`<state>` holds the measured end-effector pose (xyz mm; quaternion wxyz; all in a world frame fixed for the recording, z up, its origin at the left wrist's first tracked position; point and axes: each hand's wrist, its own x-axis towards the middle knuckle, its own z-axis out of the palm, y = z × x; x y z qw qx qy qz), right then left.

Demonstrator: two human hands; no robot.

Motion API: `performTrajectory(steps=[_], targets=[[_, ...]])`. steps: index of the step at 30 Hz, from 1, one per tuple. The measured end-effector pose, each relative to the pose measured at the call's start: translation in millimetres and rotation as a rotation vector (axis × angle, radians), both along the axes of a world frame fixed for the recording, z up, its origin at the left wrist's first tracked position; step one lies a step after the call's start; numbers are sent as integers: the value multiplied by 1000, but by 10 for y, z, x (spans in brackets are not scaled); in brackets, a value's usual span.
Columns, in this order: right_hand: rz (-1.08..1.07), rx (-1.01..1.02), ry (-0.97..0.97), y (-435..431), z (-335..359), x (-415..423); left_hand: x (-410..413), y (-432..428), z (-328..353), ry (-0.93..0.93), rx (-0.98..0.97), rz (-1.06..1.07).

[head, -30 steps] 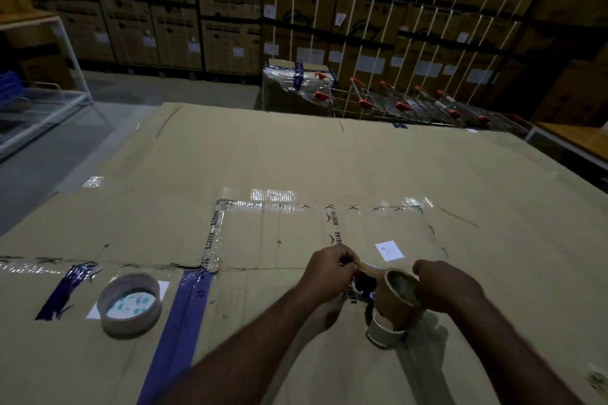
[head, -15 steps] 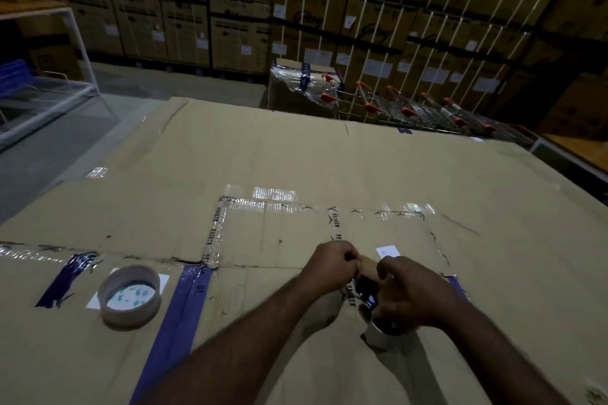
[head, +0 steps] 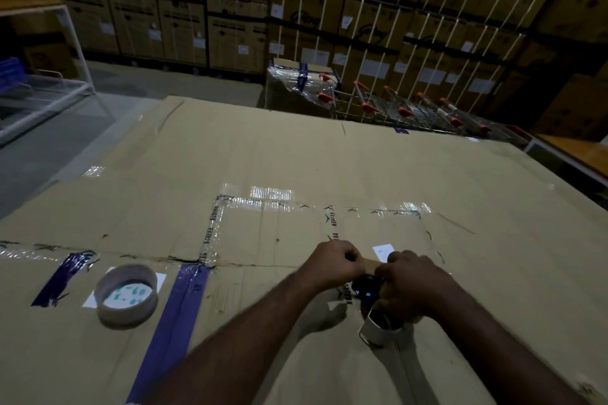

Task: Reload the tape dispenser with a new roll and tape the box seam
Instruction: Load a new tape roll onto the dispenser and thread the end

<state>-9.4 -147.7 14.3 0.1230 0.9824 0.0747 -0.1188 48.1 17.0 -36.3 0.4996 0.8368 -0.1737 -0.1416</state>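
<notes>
your left hand (head: 332,265) pinches the brown tape strip (head: 370,265). your right hand (head: 416,286) grips the tape dispenser (head: 378,327) on the box (head: 329,168). an empty tape core (head: 126,294) lies well left.

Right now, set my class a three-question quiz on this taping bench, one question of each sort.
1. True or false: the spare tape roll lies to the left of both hands.
2. What does the left hand pinch: A) a brown tape end, B) a knife, C) a label?
3. Fill in: the right hand grips the tape ____.

Key: 1 true; 2 A; 3 dispenser.
</notes>
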Motion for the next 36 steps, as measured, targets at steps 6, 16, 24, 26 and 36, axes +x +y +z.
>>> performTrajectory(steps=[6, 16, 24, 26, 36], targets=[[-30, -40, 47, 60, 4, 90, 9, -34, -73, -133, 88, 11], [-7, -124, 89, 177, 54, 85, -39, -105, -199, -221, 127, 76], [38, -190, 125, 243, -2, 121, -68, -128, -266, -198, 147, 95], [35, -191, 134, 259, -5, 146, -67, -133, -266, -196, 158, 111], [-31, -178, 187, 312, 37, 204, 8, -128, -337, -195, 181, 81]])
